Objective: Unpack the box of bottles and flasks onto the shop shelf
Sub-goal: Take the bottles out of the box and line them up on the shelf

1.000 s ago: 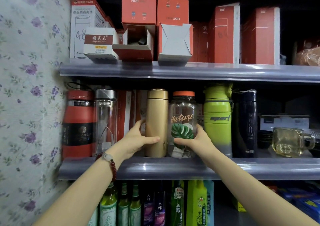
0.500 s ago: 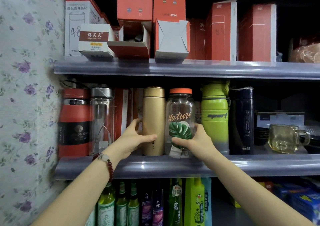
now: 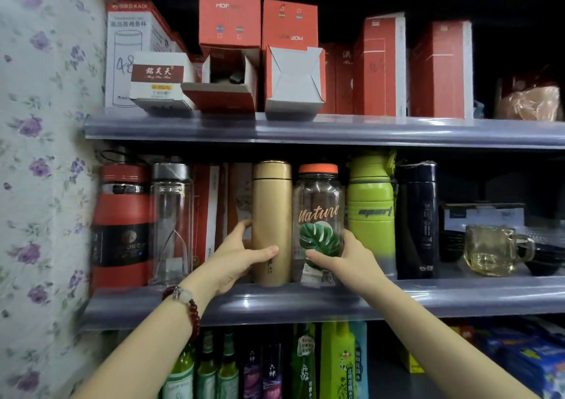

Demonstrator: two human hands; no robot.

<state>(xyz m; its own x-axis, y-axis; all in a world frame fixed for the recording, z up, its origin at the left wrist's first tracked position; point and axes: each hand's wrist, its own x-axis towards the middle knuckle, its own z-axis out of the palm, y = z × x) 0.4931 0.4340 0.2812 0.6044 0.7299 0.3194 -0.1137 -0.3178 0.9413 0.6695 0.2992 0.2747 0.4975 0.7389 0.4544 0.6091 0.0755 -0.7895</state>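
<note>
Two hands grip cylinders: L [image 3: 237,256] matte gold flask [image 3: 271,215], R [image 3: 345,261] clear bottle [image 3: 318,209].

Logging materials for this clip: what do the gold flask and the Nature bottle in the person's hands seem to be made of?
Gold flask: probably metal with a satin gold coat; opaque, soft sheen, fine seam under the cap. Nature bottle: clear glass or hard plastic, I cannot tell which; the boxes behind show through, and the orange lid looks matte plastic.

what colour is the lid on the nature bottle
Orange. The clear "Nature" bottle wears an orange lid, seen best in the head view.
</note>
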